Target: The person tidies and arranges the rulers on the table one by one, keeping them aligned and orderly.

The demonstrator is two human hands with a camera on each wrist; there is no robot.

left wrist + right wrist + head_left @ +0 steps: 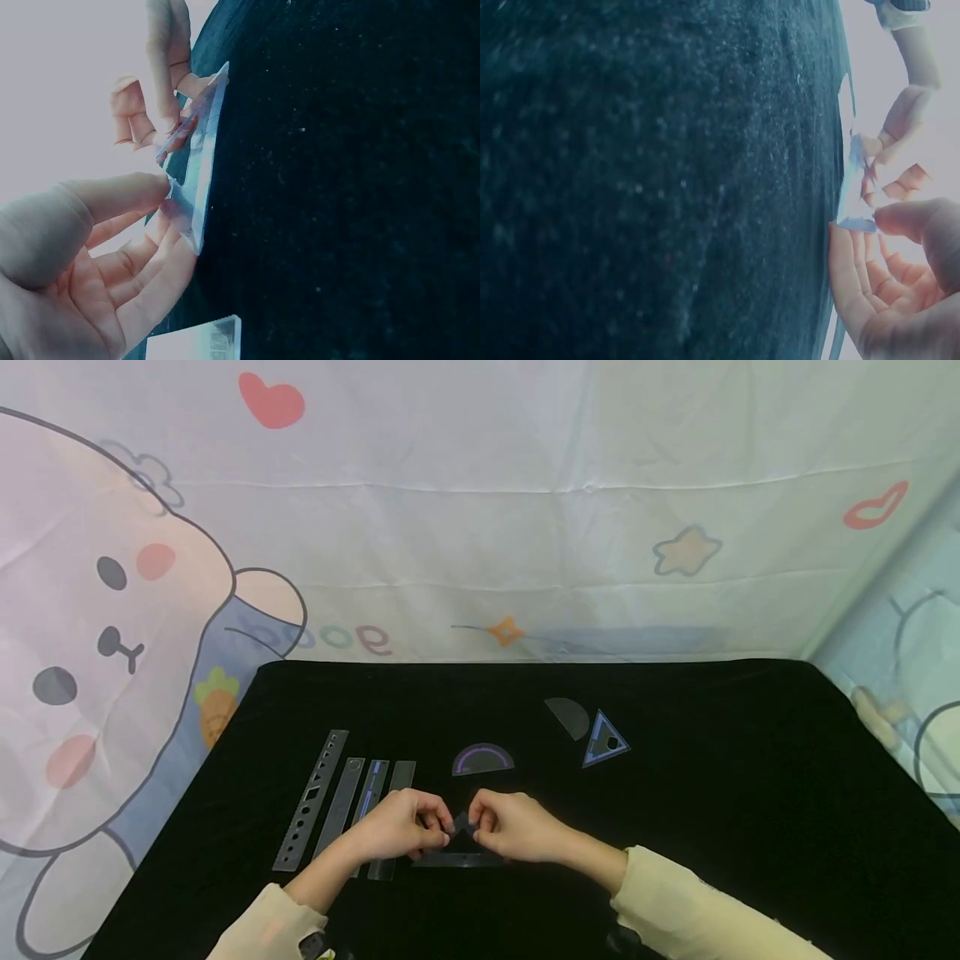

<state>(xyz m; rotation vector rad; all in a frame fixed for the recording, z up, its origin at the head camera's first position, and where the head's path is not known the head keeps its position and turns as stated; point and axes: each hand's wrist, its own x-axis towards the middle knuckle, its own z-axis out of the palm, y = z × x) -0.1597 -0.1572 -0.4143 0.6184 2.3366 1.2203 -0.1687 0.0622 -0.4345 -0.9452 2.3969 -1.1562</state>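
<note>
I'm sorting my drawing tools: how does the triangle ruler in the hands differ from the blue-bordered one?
The held triangle ruler shows no coloured border in the head view; the blue-bordered triangle ruler does. The left hand and right hand pinch the held triangle ruler, while the blue-bordered triangle ruler lies untouched on the black cloth. Both are three-sided and see-through.

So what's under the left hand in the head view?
Parts of the blue-striped ruler and the rightmost ruler; their far ends show, but the left hand hides their middles.
</note>
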